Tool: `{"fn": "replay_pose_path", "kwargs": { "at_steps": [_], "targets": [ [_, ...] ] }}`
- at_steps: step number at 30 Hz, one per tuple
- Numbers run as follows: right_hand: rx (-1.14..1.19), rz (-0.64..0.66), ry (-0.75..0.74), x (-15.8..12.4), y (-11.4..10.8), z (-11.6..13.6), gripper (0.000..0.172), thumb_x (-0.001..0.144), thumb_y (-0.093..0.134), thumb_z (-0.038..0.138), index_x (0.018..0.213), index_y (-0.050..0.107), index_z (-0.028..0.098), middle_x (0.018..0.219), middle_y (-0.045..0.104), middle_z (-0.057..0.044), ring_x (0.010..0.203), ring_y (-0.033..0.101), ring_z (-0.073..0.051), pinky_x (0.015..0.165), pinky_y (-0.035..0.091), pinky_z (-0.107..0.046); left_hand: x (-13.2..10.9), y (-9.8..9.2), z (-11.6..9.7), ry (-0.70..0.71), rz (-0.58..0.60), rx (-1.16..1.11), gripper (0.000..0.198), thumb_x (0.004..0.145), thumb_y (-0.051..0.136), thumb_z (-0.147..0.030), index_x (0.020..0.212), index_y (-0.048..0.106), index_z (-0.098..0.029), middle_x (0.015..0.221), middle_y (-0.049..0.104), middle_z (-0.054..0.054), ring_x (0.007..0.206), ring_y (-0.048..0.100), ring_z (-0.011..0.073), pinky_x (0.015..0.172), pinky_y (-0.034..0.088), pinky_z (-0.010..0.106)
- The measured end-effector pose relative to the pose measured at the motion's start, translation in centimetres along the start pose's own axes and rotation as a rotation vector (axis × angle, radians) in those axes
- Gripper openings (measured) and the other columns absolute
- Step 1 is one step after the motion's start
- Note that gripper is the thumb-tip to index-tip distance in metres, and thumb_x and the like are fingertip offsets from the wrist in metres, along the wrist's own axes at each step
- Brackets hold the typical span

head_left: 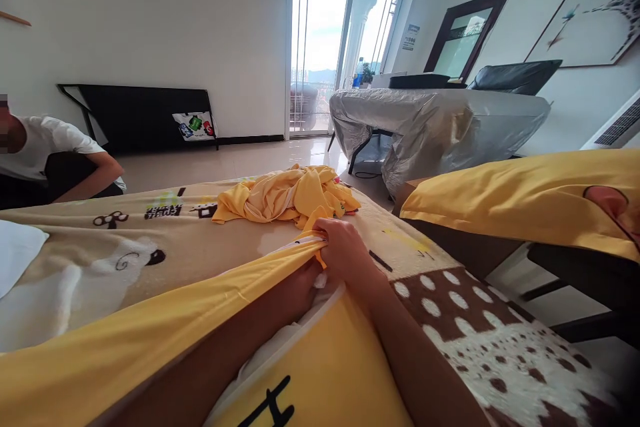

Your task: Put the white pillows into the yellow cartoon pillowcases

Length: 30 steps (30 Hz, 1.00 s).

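Fabric (pixel 190 313), smooth and yellow, stretches over your fuzzy beige cartoon-print blanket (pixel 195 247) | your right hand (pixel 345 250) is clamped on its far end | left hand (pixel 303 283) sits underneath, can't tell its grip tbh

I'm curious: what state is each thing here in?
Held cloth: stretched taut
Right grip: closed on the held cloth
Left grip: partly hidden, state unclear
Heap: crumpled
Cloth at right: laid out, edge hanging
Blanket: spread out
Table: covered
Bottle: upright
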State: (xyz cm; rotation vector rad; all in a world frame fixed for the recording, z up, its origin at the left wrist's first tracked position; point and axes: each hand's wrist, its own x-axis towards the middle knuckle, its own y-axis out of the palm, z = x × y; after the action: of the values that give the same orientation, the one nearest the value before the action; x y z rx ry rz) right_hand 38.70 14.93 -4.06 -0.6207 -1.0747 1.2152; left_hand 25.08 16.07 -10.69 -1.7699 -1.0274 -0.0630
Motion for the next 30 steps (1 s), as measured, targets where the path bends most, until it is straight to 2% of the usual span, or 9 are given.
{"fn": "replay_pose_path", "kwargs": {
  "at_steps": [4, 7, 9, 11, 15, 18, 21, 26, 30],
  "targets": [
    [0.108, -0.007, 0.009, 0.1, -0.1, -0.2, 0.031, 0.056, 0.043, 0.003, 0.078, 0.057, 0.02, 0.07, 0.061, 0.0, 0.066, 0.048, -0.014, 0.059, 0.028, -0.023, -0.4, -1.3, -1.1, 0.003, 0.098, 0.074, 0.028, 0.087, 0.043, -0.035, 0.091, 0.066, -0.02, 0.091, 0.067, 0.01, 0.094, 0.061, 0.0266, 0.091, 0.047, 0.045],
    [0.207, 0.002, -0.034, 0.2, -0.1, -0.4, 0.029, 0.055, 0.043, 0.003, 0.075, 0.058, 0.018, 0.07, 0.061, 0.001, 0.066, 0.049, -0.013, 0.06, 0.029, -0.022, -0.1, -1.8, -1.9, -0.147, 0.104, -0.028, 0.035, 0.089, 0.04, -0.045, 0.096, 0.066, -0.023, 0.107, 0.067, 0.007, 0.103, 0.059, 0.028, 0.096, 0.045, 0.045],
    [0.268, 0.016, -0.051, 0.3, -0.2, -0.3, 0.024, 0.056, 0.043, 0.005, 0.071, 0.058, 0.017, 0.066, 0.06, 0.002, 0.064, 0.048, -0.012, 0.058, 0.029, -0.021, 0.1, -1.8, -1.9, -0.294, 0.085, -0.153, 0.037, 0.088, 0.042, -0.048, 0.109, 0.062, -0.024, 0.125, 0.059, 0.005, 0.118, 0.052, 0.0278, 0.104, 0.039, 0.045],
    [0.293, 0.021, -0.053, 0.3, -0.1, -0.3, 0.021, 0.057, 0.044, 0.006, 0.069, 0.057, 0.017, 0.063, 0.059, 0.003, 0.062, 0.047, -0.011, 0.057, 0.029, -0.021, 0.0, -1.6, -1.6, -0.404, 0.056, -0.193, 0.042, 0.085, 0.048, -0.044, 0.121, 0.055, -0.024, 0.132, 0.054, 0.006, 0.125, 0.047, 0.0281, 0.108, 0.034, 0.048],
    [0.316, 0.016, -0.07, 0.3, -0.1, -0.1, 0.023, 0.058, 0.043, 0.007, 0.072, 0.058, 0.017, 0.066, 0.061, 0.002, 0.065, 0.051, -0.012, 0.06, 0.031, -0.021, -0.8, -0.8, -0.2, -0.468, -0.059, -0.186, 0.04, 0.084, 0.049, -0.032, 0.124, 0.054, -0.025, 0.128, 0.058, 0.008, 0.122, 0.05, 0.0289, 0.104, 0.038, 0.053],
    [0.354, 0.029, -0.081, 0.2, -0.3, 0.0, 0.031, 0.056, 0.042, 0.005, 0.077, 0.06, 0.017, 0.073, 0.065, 0.001, 0.072, 0.054, -0.014, 0.064, 0.034, -0.021, -1.5, -0.2, 0.5, -0.536, -0.141, -0.253, 0.043, 0.089, 0.043, -0.039, 0.128, 0.052, -0.024, 0.131, 0.056, 0.008, 0.123, 0.05, 0.0283, 0.105, 0.037, 0.054],
    [0.338, 0.024, -0.084, 0.0, -0.7, 0.2, 0.033, 0.055, 0.043, 0.005, 0.079, 0.062, 0.018, 0.074, 0.065, 0.002, 0.072, 0.054, -0.014, 0.064, 0.034, -0.021, -1.7, -0.2, 0.3, -0.412, -0.124, -0.241, 0.044, 0.089, 0.041, -0.047, 0.127, 0.053, -0.027, 0.133, 0.054, 0.005, 0.126, 0.046, 0.0262, 0.109, 0.033, 0.052],
    [0.491, 0.01, -0.096, -0.3, -0.8, 0.4, 0.03, 0.055, 0.043, 0.006, 0.077, 0.06, 0.017, 0.069, 0.063, 0.003, 0.066, 0.053, -0.012, 0.06, 0.035, -0.02, -1.1, -1.4, -1.3, 0.062, -0.022, -0.115, 0.033, 0.091, 0.037, -0.028, 0.108, 0.065, -0.024, 0.118, 0.064, 0.006, 0.11, 0.057, 0.0229, 0.101, 0.044, 0.042],
    [0.489, -0.032, -0.074, -0.3, -0.6, 0.4, 0.029, 0.053, 0.042, 0.006, 0.075, 0.058, 0.017, 0.069, 0.063, 0.003, 0.066, 0.053, -0.012, 0.059, 0.035, -0.02, -0.9, -1.9, -2.1, 0.153, -0.07, 0.068, 0.035, 0.092, 0.033, -0.022, 0.108, 0.063, -0.018, 0.118, 0.063, 0.012, 0.11, 0.057, 0.0248, 0.097, 0.047, 0.042]
  ]
}}
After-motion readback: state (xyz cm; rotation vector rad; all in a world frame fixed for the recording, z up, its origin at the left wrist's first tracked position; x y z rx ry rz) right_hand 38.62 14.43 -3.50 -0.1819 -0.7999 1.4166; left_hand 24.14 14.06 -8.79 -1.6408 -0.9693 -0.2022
